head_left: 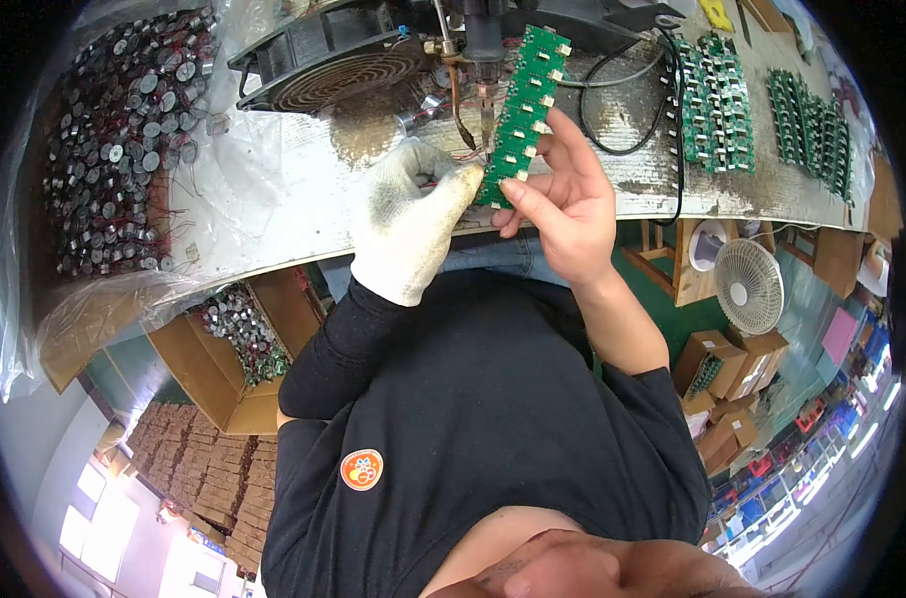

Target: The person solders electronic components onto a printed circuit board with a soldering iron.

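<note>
My right hand (577,204), bare, grips a long green circuit board (522,120) by its lower part, thumb on the face and fingers behind. The strip stands tilted, with a row of small white connectors along its right side. My left hand (408,214), in a whitish work glove, is closed in a pinch at the board's lower left edge. Thin reddish wires (465,155) show at its fingertips; whatever else lies inside the glove is hidden. Just above them, a soldering tip (487,115) and a thin bent metal tube (460,112) point down beside the board.
Many small round metal parts with red wires (134,140) are heaped on plastic at the left. A black fan (343,75) lies behind my left hand. Green boards (712,105) stand in rows at the right, past a black cable (680,130). An open carton (209,364) sits below the table.
</note>
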### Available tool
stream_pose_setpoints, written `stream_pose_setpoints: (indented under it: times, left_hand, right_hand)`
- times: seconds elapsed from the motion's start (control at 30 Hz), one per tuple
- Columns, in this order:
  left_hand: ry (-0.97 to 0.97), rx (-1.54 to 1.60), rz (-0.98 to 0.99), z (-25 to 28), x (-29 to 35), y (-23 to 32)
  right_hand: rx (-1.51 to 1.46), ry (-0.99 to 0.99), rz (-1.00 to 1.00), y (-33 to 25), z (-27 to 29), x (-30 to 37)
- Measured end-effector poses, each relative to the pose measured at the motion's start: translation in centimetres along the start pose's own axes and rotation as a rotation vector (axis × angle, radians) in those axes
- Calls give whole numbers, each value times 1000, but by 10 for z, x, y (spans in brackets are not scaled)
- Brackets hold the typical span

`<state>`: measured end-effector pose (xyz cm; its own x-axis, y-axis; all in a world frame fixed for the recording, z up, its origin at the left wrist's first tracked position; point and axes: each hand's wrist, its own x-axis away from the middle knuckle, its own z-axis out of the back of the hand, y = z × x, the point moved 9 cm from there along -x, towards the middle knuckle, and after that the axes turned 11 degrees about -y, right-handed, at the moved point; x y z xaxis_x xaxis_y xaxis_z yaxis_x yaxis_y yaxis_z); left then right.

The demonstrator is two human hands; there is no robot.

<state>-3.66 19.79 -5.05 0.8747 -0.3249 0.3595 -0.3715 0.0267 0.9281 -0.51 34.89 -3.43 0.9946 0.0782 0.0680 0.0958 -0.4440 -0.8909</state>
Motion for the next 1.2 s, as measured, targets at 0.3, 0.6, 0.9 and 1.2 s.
stream_pose_setpoints:
  times: [0.3,0.6,0.9,1.2]
  left_hand:
    - [-4,-92,-47,5,-1,-15]
    - [37,-503,-223,24,22,21]
    - [189,-778,-633,82,25,62]
    - [689,-1029,-283,218,24,103]
  right_hand:
    - [31,1,-1,9,5,5]
    - [-5,37,-46,12,4,0]
    - [169,146,30,7,18,-3]
    - [184,137,34,6,15,-7]
